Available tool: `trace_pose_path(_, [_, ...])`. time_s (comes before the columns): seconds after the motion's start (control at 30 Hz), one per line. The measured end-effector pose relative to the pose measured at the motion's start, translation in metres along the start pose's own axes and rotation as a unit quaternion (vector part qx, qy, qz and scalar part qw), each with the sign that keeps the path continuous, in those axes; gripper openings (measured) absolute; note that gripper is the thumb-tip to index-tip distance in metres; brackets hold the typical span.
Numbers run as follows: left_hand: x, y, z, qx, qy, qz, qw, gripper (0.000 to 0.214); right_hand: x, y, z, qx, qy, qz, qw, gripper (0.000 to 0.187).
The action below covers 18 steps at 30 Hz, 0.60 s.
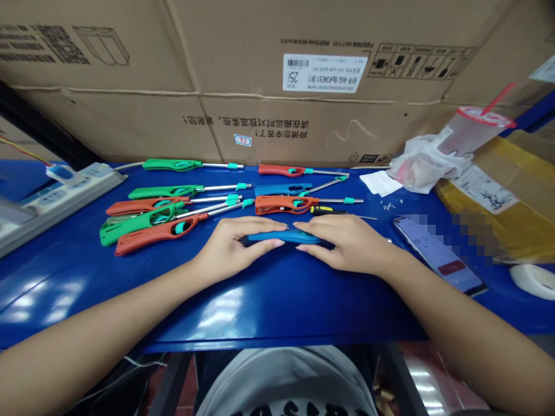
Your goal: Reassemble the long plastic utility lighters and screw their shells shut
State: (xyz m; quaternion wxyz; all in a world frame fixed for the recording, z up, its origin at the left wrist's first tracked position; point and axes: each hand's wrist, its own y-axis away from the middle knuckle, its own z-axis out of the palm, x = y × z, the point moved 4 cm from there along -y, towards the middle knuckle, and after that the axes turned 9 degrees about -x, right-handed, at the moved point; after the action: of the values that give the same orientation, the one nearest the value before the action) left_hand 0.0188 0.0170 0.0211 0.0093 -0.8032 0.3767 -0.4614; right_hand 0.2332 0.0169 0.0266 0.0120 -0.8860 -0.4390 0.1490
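Observation:
Both my hands rest on a blue lighter handle [284,236] lying flat on the blue table [269,300]. My left hand [234,245] wraps its fingers round the left end. My right hand [347,242] grips the right end with fingers pressed on top. Just behind my right hand lies a black and yellow screwdriver [329,211]. Several long-nosed lighters in green [143,222], orange [281,203] and blue [281,189] lie in rows behind my hands.
Large cardboard boxes [277,75] wall off the back of the table. A power strip [56,190] sits at the left. A phone [437,254] lies at the right, near a roll of tape [533,280], crumpled plastic [420,162], a cup with a straw [472,130] and small screws [390,205].

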Motion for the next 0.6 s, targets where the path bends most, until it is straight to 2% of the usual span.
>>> trace_pose_path(0.13, [-0.007,0.001,-0.005,0.006,0.01,-0.057,0.998,0.028,0.01,0.002,-0.003,-0.064,-0.004,0.039,0.997,0.027])
trace_pose_path(0.27, [-0.011,0.002,-0.003,-0.006,0.009,-0.046,0.999,0.03,0.011,0.001,-0.001,-0.098,0.0,0.053,0.994,0.026])
trace_pose_path(0.43, [-0.01,0.001,-0.003,-0.005,0.007,-0.033,0.999,0.026,0.009,0.001,-0.002,-0.094,0.01,0.054,0.994,0.026])
trace_pose_path(0.6, [-0.011,0.0,-0.008,0.036,0.013,-0.058,0.998,0.028,0.013,0.004,-0.007,-0.077,0.036,0.066,0.994,0.026])
